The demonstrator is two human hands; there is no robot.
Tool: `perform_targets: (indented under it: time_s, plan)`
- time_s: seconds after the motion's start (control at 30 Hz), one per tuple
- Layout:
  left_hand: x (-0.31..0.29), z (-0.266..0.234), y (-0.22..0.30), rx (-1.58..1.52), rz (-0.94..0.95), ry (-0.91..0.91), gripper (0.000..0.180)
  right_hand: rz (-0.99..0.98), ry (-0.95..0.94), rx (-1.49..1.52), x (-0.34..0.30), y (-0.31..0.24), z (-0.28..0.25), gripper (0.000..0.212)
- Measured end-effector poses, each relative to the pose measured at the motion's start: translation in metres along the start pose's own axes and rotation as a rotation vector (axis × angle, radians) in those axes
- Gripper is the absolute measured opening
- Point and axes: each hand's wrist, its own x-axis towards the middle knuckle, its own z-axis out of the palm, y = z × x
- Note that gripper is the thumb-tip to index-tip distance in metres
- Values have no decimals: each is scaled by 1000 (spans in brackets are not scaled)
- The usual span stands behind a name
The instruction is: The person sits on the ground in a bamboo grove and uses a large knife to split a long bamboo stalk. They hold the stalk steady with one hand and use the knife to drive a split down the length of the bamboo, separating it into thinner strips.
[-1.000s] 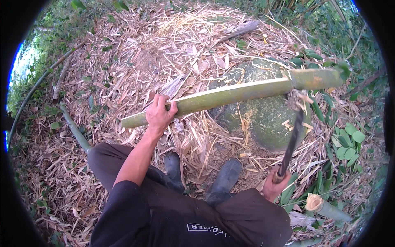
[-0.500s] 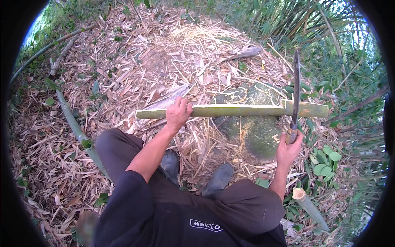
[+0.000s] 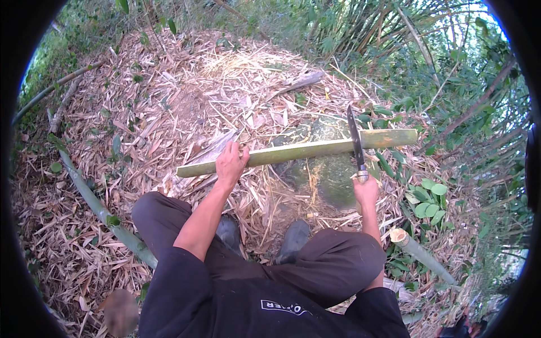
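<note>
A long split piece of green bamboo (image 3: 304,151) lies crosswise in front of me, its right part over a mossy rock (image 3: 332,183). My left hand (image 3: 231,163) is closed around it left of its middle. My right hand (image 3: 366,187) grips the handle of a machete (image 3: 355,135), whose dark blade points away from me and crosses over the bamboo towards its right end. Whether the edge is sunk into the bamboo, I cannot tell.
Dry bamboo leaves cover the ground. A cut bamboo stub (image 3: 420,253) lies at the right beside green leaves (image 3: 428,203). A long green bamboo pole (image 3: 98,208) runs along the left. A weathered piece of wood (image 3: 304,81) lies farther off. My boots (image 3: 294,241) are close to the rock.
The machete and my right hand have shifted left along the bamboo, and the blade now leans to the left. The bamboo's right end is tilted up more. The whole view has turned slightly.
</note>
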Motion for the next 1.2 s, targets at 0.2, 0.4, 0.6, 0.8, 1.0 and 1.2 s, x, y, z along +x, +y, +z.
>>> perform_targets:
  time_s: [0.2,0.4,0.6,0.8,1.0,1.2]
  plan:
    - [-7,-14,-4,62,-69,-3,25,69,-54,-42,-11,-17,-12,40]
    - [-14,-16,-37,283,-410,467,43,77,-13,-89,-16,-22,-8,39]
    - [-11,-31,-110,209,-1168,1008,48,51,-14,-51,-17,-17,-7,38]
    - [-23,-35,-142,-351,-1329,763,53,28,19,-35,-14,-6,4,38]
    - [-20,-24,-129,-280,-1355,805,56,22,37,-6,-9,8,11,39]
    - [-29,-25,-149,-282,-1396,735,54,37,7,59,-7,11,20,36]
